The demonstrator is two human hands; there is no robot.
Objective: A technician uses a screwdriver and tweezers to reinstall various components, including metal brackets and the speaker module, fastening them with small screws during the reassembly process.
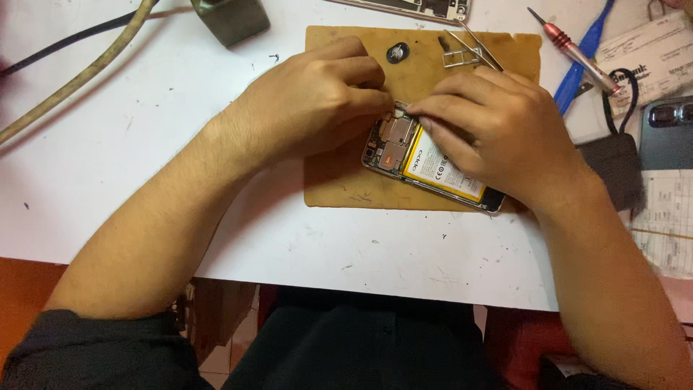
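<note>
An opened smartphone (404,155) lies back-up on a brown work mat (339,184), its yellow-edged battery (442,172) and metal shields exposed. My left hand (310,105) rests at the phone's top end, fingers curled against its upper edge. My right hand (498,126) lies across the phone's body, fingertips pressing near the top of the battery. Both hands meet over the phone's upper part, and what is under the fingertips is hidden.
On the mat's far edge lie a small dark round part (398,52), a SIM tray (460,58) and tweezers (480,45). A red-handled screwdriver (577,50) and blue pry tool (585,54) lie right. Another phone (668,133), papers, a thick cable (79,72) surround.
</note>
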